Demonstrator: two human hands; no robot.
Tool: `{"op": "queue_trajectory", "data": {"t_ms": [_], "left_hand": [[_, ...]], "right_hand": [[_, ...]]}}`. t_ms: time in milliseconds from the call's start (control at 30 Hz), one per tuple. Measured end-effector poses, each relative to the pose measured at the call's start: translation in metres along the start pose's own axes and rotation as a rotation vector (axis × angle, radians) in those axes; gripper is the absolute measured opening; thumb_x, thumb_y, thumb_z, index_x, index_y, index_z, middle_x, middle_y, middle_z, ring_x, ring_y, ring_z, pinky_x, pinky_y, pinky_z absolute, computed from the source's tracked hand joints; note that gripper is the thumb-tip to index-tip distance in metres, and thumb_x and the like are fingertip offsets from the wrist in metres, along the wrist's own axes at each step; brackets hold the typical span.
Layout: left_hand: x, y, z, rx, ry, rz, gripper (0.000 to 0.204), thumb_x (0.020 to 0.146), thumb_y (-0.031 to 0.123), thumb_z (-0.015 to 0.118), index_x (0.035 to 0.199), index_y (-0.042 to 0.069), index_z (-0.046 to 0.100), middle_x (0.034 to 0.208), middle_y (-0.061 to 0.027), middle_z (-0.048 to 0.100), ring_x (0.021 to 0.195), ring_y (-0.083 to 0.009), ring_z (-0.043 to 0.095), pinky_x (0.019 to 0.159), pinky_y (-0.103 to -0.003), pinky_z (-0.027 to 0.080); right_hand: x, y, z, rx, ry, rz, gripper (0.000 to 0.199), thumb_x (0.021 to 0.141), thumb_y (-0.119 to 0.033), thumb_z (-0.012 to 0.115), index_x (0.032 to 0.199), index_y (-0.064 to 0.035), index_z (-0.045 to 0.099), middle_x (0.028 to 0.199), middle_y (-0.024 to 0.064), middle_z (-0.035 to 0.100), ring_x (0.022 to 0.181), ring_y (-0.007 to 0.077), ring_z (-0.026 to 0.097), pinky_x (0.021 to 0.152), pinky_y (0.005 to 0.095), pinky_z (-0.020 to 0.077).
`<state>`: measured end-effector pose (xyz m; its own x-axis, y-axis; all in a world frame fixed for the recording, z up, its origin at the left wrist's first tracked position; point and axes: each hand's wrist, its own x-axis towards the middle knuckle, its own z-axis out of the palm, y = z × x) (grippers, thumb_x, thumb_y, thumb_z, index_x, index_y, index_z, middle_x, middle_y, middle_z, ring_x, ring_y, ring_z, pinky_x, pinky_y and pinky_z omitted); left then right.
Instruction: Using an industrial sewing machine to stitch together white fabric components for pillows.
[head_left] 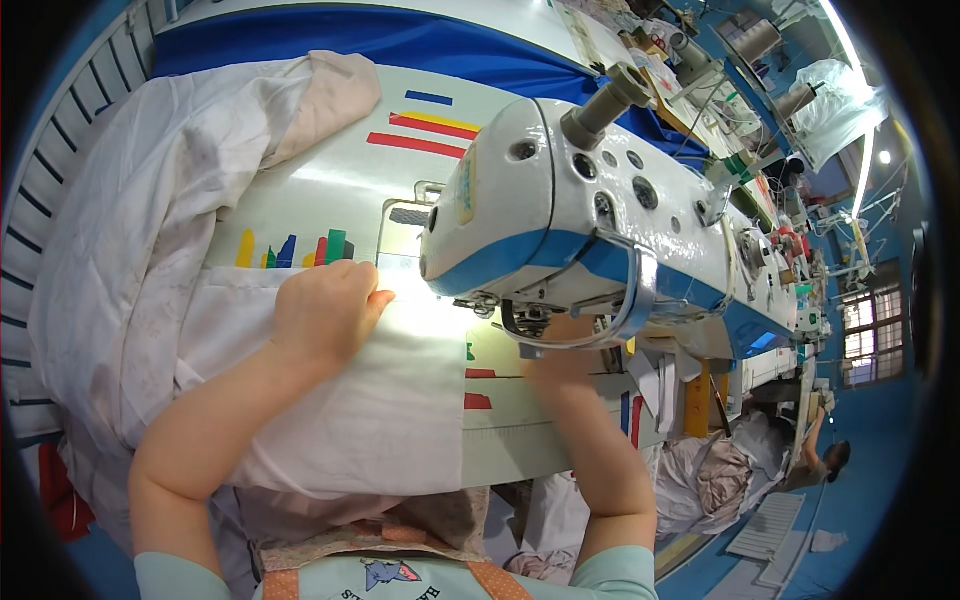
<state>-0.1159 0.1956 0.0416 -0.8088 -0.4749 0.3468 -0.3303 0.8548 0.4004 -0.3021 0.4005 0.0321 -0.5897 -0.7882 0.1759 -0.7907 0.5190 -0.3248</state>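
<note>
A white fabric panel (pixel 390 400) is spread flat on the pale tabletop (pixel 330 190), its far edge lying at the foot of a white and blue sewing machine (pixel 590 230). The left hand (pixel 325 310) is laid on this panel at about 10 o'clock from the needle area, palm down, with the fingers (pixel 378 297) curled and pressed onto the cloth near its upper edge; nothing is pinched that can be seen. The right hand (pixel 560 350) is placed at 6 o'clock of the machine head, mostly hidden beneath the machine arm, so whether its fingers are open or closed cannot be told. A large heap of pale bundled fabric (pixel 150 240) is piled at 9 o'clock of the left hand, reaching up to 11 o'clock. Coloured tape marks (pixel 295 250) in yellow, blue, red and green are seen on the tabletop just beyond the left hand, at 12 o'clock. Longer red, yellow and blue stripes (pixel 430 125) are found farther off at 1 o'clock.
</note>
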Motion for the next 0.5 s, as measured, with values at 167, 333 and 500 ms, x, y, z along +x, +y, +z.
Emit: {"op": "queue_trajectory", "data": {"t_ms": [167, 333, 500], "left_hand": [[-0.001, -0.001, 0.001, 0.019, 0.018, 0.011, 0.026, 0.076, 0.025, 0.075, 0.073, 0.009, 0.055, 0.068, -0.0067, 0.059, 0.064, -0.0278, 0.060, 0.055, -0.041, 0.046], [-0.002, -0.004, 0.001, 0.030, 0.032, 0.019, 0.027, 0.076, 0.025, 0.075, 0.074, 0.009, 0.053, 0.068, -0.0059, 0.058, 0.063, -0.0275, 0.059, 0.055, -0.041, 0.046], [-0.003, -0.006, 0.001, 0.003, 0.047, 0.031, 0.025, 0.077, 0.020, 0.073, 0.073, 0.008, 0.051, 0.068, -0.0082, 0.056, 0.063, -0.0301, 0.056, 0.055, -0.043, 0.042]], "right_hand": [[-0.018, -0.045, -0.002, -0.206, -0.177, -0.316, 0.042, 0.091, -0.031, 0.059, 0.126, -0.0077, 0.057, 0.118, 0.0129, 0.062, 0.116, 0.0317, 0.054, 0.100, 0.0453, 0.0396], [-0.016, -0.050, -0.007, -0.116, -0.298, -0.174, 0.051, 0.092, -0.036, 0.057, 0.133, -0.0075, 0.053, 0.127, 0.0147, 0.060, 0.119, 0.0333, 0.052, 0.103, 0.0467, 0.0364], [-0.020, -0.048, -0.004, -0.086, -0.120, -0.275, 0.035, 0.086, -0.038, 0.064, 0.088, -0.0032, 0.068, 0.098, 0.0187, 0.060, 0.103, 0.0359, 0.056, 0.085, 0.0443, 0.0476]]}}
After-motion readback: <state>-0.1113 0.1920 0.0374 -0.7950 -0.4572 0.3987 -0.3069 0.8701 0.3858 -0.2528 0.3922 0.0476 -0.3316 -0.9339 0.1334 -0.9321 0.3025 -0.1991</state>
